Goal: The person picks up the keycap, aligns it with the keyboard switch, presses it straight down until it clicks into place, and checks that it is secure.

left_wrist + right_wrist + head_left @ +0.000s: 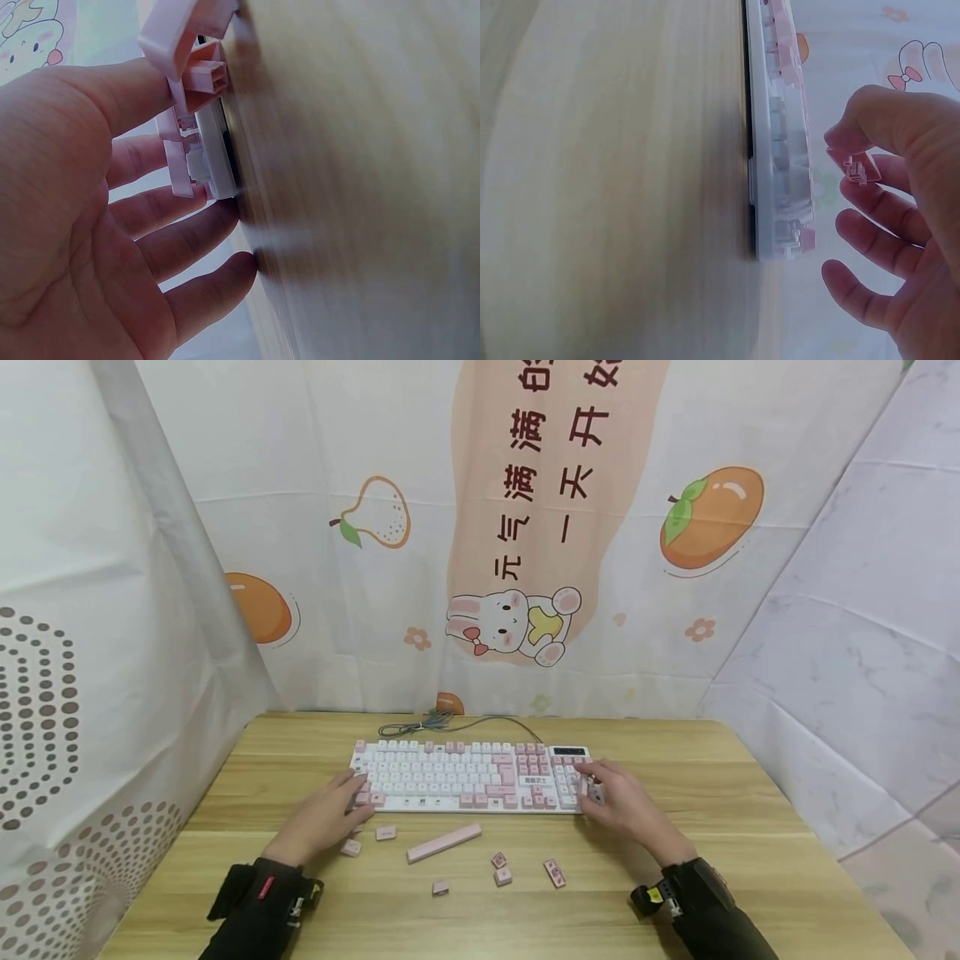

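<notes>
"Where was the keyboard?"

"The pink-and-white keyboard [427, 774] lay flat toward the back of a wooden table [750, 868], its long side facing the person. A grey cable [437, 721] lay bundled behind it."

"What did the right hand do?"

"The right hand [618, 795] was at the keyboard's right end, over the number pad. Its thumb and fingertips pinched a small pink keycap [866, 169], and the lower fingers were loosely bent and spread. In the right wrist view, the cap's underside showed, and a gap parted it from the key tops."

"And the left?"

"The left hand [324, 817] rested at the keyboard's left end with its fingers spread wide, some tips touching the side edge. The thumb lay by pink keycaps at the front corner; I could not tell whether it pressed on them."

"Was anything lying in front?"

"Yes. A long pink key [444, 843] lay at a slant near the front edge. To its left were loose caps, including a wide one [386, 832] near the left thumb. Nearer the person sat a single small cap [440, 887], then two close together [502, 877], and farther right an oblong one [555, 873]."
</notes>
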{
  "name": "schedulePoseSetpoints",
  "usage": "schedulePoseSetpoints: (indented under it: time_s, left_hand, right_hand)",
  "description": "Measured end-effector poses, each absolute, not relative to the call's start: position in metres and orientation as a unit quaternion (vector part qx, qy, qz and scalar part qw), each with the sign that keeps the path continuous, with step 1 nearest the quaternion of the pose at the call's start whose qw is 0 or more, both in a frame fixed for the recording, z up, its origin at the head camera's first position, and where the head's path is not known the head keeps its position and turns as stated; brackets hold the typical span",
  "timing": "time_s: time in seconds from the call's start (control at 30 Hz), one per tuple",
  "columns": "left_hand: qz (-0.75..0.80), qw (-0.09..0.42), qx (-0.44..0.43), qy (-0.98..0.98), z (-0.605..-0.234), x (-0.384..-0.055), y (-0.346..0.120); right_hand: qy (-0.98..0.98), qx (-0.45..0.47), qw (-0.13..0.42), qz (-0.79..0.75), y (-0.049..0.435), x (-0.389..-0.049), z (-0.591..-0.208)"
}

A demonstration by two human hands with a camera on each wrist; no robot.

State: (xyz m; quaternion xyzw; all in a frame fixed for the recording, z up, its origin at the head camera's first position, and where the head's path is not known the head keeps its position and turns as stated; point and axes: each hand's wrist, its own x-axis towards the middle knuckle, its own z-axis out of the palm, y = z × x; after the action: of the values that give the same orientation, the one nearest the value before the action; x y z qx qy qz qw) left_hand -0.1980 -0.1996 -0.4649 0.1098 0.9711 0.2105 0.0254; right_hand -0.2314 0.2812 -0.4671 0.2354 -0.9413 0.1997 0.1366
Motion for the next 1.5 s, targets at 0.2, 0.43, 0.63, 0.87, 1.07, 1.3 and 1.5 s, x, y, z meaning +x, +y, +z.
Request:
schedulePoseSetpoints:
  time_s: [0.2, 0.43, 0.63, 0.87, 1.07, 1.3, 1.5]
  left_hand:
    - [0.208, 0.031, 0.107, 0.972, -0.465, -0.198, -0.198]
    - [0.209, 0.027, 0.107, 0.972, -0.464, -0.199, -0.199]
    - [0.206, 0.026, 0.106, 0.972, -0.464, -0.197, -0.2]
    - [0.204, 0.02, 0.106, 0.973, -0.465, -0.198, -0.201]
    - [0.206, 0.021, 0.107, 0.972, -0.468, -0.199, -0.201]
    - [0.206, 0.023, 0.095, 0.974, -0.469, -0.199, -0.199]
    - [0.206, 0.021, 0.095, 0.974, -0.468, -0.199, -0.199]
  right_hand:
    - [-0.934, 0.245, 0.134, 0.221, 0.287, -0.235, -0.466]
    - [-0.931, 0.221, 0.117, 0.265, 0.299, -0.24, -0.463]
    - [-0.931, 0.205, 0.097, 0.286, 0.301, -0.246, -0.461]
    - [-0.927, 0.194, 0.066, 0.315, 0.297, -0.251, -0.461]
    - [-0.925, 0.179, 0.047, 0.331, 0.3, -0.25, -0.463]
    - [-0.927, 0.181, 0.033, 0.327, 0.303, -0.251, -0.466]
    - [-0.932, 0.184, 0.033, 0.312, 0.305, -0.251, -0.466]
